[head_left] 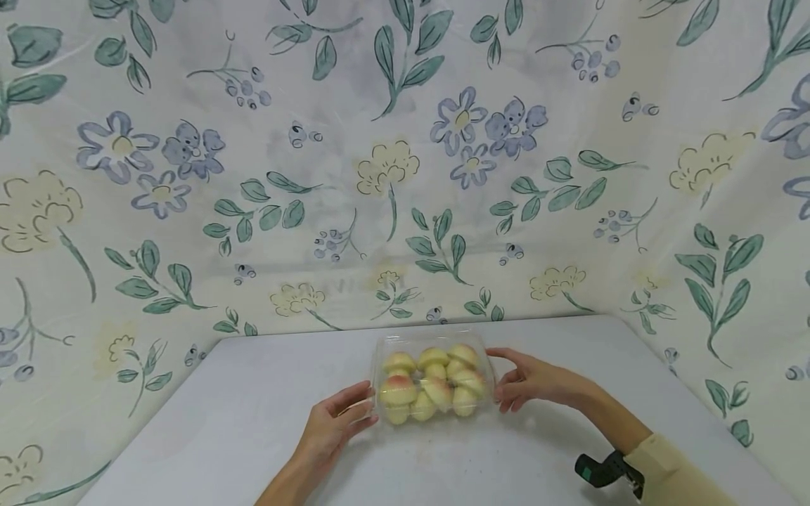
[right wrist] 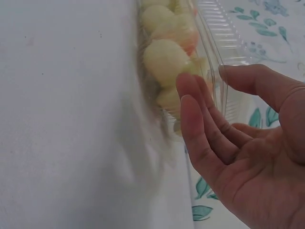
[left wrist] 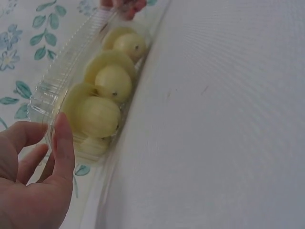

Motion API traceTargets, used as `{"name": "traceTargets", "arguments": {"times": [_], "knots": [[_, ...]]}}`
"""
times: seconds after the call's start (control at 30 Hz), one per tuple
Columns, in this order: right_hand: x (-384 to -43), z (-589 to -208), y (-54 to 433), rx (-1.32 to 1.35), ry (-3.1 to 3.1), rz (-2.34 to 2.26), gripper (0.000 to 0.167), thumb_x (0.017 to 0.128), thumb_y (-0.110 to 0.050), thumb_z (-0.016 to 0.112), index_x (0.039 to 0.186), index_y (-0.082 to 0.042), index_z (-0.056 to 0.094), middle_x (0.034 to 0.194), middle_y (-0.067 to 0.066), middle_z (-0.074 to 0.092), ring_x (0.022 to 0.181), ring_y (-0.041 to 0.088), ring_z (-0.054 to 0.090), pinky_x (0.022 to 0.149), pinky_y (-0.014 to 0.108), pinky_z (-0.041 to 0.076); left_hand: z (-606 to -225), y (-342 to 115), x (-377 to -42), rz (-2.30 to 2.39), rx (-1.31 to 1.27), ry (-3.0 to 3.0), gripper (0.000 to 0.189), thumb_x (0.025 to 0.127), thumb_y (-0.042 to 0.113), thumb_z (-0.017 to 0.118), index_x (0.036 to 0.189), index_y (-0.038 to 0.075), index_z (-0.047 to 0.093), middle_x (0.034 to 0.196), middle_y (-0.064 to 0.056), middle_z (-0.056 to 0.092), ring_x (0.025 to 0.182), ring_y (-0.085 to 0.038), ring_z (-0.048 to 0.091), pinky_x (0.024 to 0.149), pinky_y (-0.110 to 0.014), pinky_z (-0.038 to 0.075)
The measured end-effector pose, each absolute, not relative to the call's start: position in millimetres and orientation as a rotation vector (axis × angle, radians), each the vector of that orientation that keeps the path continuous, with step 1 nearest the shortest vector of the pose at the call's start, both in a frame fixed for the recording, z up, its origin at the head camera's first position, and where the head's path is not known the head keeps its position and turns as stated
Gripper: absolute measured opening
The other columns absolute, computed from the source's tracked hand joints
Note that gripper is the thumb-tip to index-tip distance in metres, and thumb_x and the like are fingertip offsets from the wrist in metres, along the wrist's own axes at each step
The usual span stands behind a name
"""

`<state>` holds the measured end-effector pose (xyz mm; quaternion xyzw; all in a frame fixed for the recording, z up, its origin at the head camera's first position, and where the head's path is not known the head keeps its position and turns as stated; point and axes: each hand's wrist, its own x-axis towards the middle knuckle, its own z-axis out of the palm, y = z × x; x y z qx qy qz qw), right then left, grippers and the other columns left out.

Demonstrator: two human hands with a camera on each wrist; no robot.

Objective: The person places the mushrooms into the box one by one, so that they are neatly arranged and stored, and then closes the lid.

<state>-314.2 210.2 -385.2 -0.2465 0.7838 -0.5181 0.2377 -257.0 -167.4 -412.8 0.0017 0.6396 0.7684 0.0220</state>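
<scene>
A clear plastic clamshell box (head_left: 436, 414) sits on the white table. Inside it are several pale yellow-green, mushroom-shaped pieces (head_left: 435, 390), some with reddish tops; the frames do not show what they are made of. My left hand (head_left: 332, 425) is at the box's left end, its fingertips at the side wall. At the opposite end is my right hand (head_left: 538, 379), thumb and fingers spread about the rim. The left wrist view shows the left fingers (left wrist: 63, 148) nearly straight beside the plastic. Similarly, the right fingers (right wrist: 198, 124) are only slightly bent against the box.
The white table (head_left: 240, 400) stands against a floral-patterned cloth (head_left: 342, 176) that covers the back and the sides. A black wrist device (head_left: 604, 469) is strapped near the right sleeve (head_left: 677, 471).
</scene>
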Motion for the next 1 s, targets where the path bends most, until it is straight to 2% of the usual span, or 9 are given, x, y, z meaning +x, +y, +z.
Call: {"name": "traceTargets", "arguments": {"times": [0.37,0.53,0.8,1.0], "knots": [[-310.5,-389.8,205.6,-0.657,2.046,-1.475,0.08,0.096,-0.014,0.061,0.157,-0.01,0.008,0.086,0.011,0.071,0.076,0.019,0.069,0.071,0.031,0.06,-414.4,-170.7,-256.0,2.339,0.0,2.004,0.056,0.087,-0.003,0.068,0.139,-0.008,0.047,0.135,-0.019,0.056,0.104,-0.019,0.065,0.088,-0.031,0.058],[-308.8,-389.5,206.0,-0.675,2.05,-1.479,0.081,0.096,-0.013,0.061,0.157,-0.009,0.007,0.085,0.01,0.07,0.075,0.018,0.068,0.071,0.03,0.06,-413.6,-170.0,-255.3,2.329,0.021,2.028,0.057,0.086,-0.003,0.068,0.139,-0.01,0.047,0.137,-0.022,0.054,0.102,-0.017,0.066,0.086,-0.029,0.059],[-306.1,-389.3,206.3,-0.673,2.054,-1.493,0.081,0.096,-0.013,0.061,0.157,-0.007,0.007,0.084,0.009,0.071,0.075,0.017,0.068,0.07,0.028,0.06,-413.6,-167.6,-255.2,2.341,0.0,2.034,0.055,0.086,-0.005,0.068,0.137,-0.009,0.05,0.136,-0.019,0.056,0.099,-0.013,0.065,0.085,-0.027,0.059],[-306.2,-390.6,208.1,-0.657,2.037,-1.486,0.079,0.097,-0.011,0.058,0.157,-0.007,0.007,0.086,0.01,0.071,0.076,0.017,0.069,0.071,0.03,0.06,-412.3,-168.0,-256.3,2.295,0.012,2.055,0.055,0.087,-0.002,0.069,0.138,-0.008,0.049,0.138,-0.02,0.054,0.103,-0.015,0.065,0.086,-0.027,0.059]]}}
